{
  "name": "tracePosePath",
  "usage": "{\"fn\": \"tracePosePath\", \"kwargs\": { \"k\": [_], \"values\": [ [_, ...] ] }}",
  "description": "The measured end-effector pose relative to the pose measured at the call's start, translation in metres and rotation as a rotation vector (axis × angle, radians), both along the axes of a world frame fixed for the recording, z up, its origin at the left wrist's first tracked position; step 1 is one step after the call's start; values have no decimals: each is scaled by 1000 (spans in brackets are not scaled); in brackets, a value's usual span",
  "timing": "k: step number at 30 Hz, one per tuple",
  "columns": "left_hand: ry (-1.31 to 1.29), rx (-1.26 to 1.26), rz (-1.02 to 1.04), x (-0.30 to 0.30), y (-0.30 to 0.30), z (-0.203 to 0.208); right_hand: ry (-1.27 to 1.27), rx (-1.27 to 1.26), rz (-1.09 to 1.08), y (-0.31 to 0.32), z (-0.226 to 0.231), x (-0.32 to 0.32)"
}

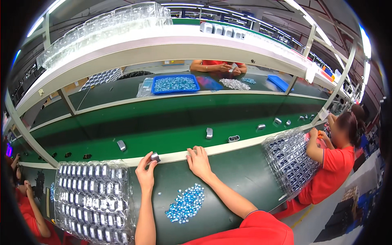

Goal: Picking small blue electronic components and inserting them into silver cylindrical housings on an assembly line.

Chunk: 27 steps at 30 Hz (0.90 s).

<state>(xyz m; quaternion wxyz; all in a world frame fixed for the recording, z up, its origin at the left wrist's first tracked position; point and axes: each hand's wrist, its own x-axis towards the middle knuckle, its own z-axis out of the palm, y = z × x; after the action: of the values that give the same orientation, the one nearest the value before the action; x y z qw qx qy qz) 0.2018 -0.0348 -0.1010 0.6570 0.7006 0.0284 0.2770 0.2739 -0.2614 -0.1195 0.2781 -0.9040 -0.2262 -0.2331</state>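
Nearest you, your red sleeve (pixel 261 229) fills the lower edge, over the near side of the dark green bench (pixel 241 173). Between your forearms lies a loose pile of small blue pieces (pixel 185 204), with a few strays toward the left forearm. On your left, a clear tray (pixel 129 196) filled with rows of silver casings leaves only a slim strip of bench beside that forearm. On your right, a wide stretch of bench runs from the forearm to the near edge of another clear tray (pixel 269 143), where a co-worker (pixel 332 163) in red sits close.

Your left hand (pixel 145 170) pinches a small silver-grey casing (pixel 155 157) between thumb and fingers, at the pale rail (pixel 174 157) along the bench's far edge. Your right hand (pixel 199 162) holds nothing you can see; its fingers are extended, reaching over that rail, with a gap of rail between your hands.

Past the rail, the green belt (pixel 171 132) carries a few well-spaced casings, one of them (pixel 209 133) beyond your right hand. Farther, a blue tray (pixel 154 85) stands behind the belt, below the long front edge of the overhead shelf (pixel 183 54).
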Motion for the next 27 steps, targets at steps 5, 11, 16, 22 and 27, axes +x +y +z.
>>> {"fn": "tracePosePath", "kwargs": {
  "k": [5, 11, 16, 22, 27],
  "values": [
    [11, -33, 53, -8, 9, -10, -39, -33, 29, 10, -4, 3],
    [32, 57, 144, -38, 3, 22, -69, -120, 40, 2, 4, 10],
    [125, -31, 73, -77, 6, 20, 28, -118, 37, 2, -5, 11],
    [4, -398, -30, -107, -3, 48, 139, 127, 218, 17, 32, -10],
    [-36, -416, -63, -120, -6, 74, 189, 318, 665, 48, 110, -73]
  ]
}}
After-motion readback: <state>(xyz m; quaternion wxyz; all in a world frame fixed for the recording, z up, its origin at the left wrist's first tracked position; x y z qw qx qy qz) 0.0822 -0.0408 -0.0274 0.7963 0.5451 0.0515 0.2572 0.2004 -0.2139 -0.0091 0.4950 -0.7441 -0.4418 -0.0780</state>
